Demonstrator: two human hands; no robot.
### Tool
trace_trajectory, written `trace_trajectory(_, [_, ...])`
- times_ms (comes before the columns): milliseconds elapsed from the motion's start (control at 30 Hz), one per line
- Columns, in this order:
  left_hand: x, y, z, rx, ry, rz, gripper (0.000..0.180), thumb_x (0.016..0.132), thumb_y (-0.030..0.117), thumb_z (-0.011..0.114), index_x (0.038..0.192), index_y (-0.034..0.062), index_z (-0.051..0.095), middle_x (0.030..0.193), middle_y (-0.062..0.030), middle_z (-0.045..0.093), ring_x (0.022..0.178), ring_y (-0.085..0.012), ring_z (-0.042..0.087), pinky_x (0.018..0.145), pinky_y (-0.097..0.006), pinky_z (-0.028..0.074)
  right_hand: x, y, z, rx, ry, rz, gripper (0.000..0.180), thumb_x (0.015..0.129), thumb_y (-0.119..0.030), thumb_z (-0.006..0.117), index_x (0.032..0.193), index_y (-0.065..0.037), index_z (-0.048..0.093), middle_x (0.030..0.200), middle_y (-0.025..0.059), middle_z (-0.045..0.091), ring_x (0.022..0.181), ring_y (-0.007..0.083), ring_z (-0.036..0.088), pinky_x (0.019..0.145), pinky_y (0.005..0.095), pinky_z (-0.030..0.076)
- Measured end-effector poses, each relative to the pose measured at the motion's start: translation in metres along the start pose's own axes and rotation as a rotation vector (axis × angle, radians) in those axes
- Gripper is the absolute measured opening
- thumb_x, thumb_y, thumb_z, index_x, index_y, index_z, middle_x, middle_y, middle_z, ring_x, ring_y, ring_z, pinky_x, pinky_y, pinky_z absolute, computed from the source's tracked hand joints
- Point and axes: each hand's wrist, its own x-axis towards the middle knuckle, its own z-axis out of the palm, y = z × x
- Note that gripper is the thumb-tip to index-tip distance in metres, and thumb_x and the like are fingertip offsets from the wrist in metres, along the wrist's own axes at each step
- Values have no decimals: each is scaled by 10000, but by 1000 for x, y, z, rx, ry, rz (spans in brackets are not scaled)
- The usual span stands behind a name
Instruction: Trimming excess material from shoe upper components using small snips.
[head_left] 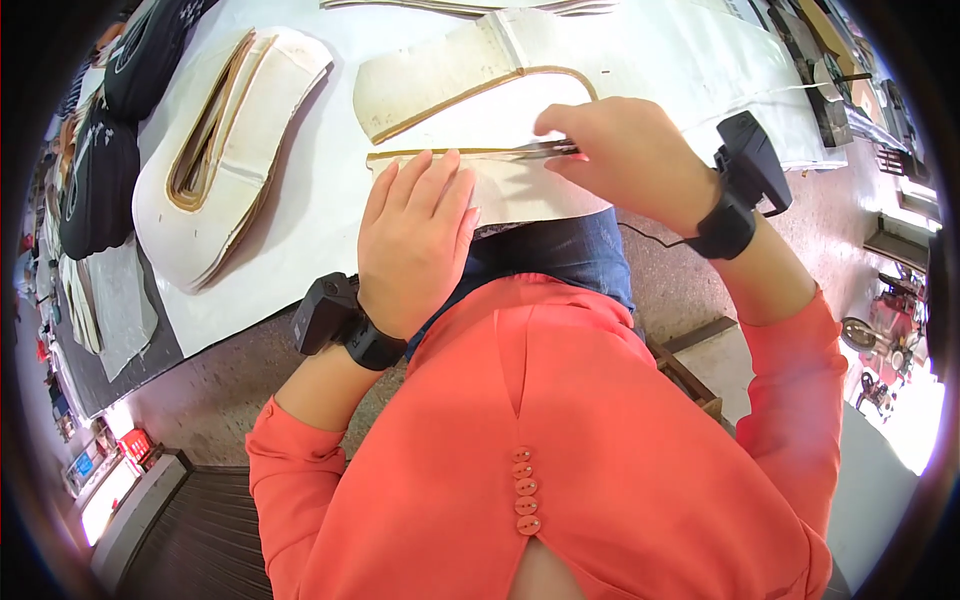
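Observation:
A large off-white U-shaped sheet, much like a shoe-upper piece, lies before me with a tan band along its inner edge. My left hand rests flat on its near leg, fingers stretched out and fingertips close to the banded edge. Above the right part of that same leg, my right hand is closed around a slim dark metal tool. The tool's tip points left along the edge, and its exact kind is hidden by the fingers.
Left of the sheet sits a stack of similar U-shaped pieces. Beyond it lie black patterned pieces and a translucent sheet. White paper covers the table. Dark bars line its far right.

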Motion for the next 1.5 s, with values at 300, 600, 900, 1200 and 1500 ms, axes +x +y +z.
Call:
trace_trajectory(300, [6,2,1,-170,26,-3,352,834,-30,680,1183,11,656,1236,-139,646,1148,-343,631,997,-451,504,0,1,-2,560,-225,404,221,886,-190,741,966,8,684,699,87,624,646,168,574,663,312,496])
trace_trajectory(600, [9,6,2,-121,35,-5,320,839,-16,693,1156,24,669,1181,-131,648,1099,-337,640,962,-459,508,1,1,3,564,-97,318,185,890,-173,733,961,-10,683,693,40,597,691,98,561,630,272,454])
trace_trajectory(900, [10,7,1,-119,10,-16,329,833,-9,701,1158,27,666,1190,-137,638,1103,-345,631,966,-460,508,2,-9,1,778,-224,749,306,827,-249,695,884,52,707,659,132,633,609,195,607,621,325,501])
trace_trajectory(1200, [6,5,7,-132,34,3,382,786,-9,702,1163,11,641,1204,-151,613,1149,-344,608,1014,-460,494,-2,-5,16,580,-145,620,283,850,-239,687,802,39,668,658,63,608,611,111,544,580,297,445])
trace_trajectory(1500, [19,29,18,-314,-5,79,369,788,-52,670,1152,3,656,1243,-154,641,1153,-353,625,985,-452,516,7,-6,8,493,-243,606,294,848,-251,704,822,41,689,656,89,623,625,160,596,614,328,487])
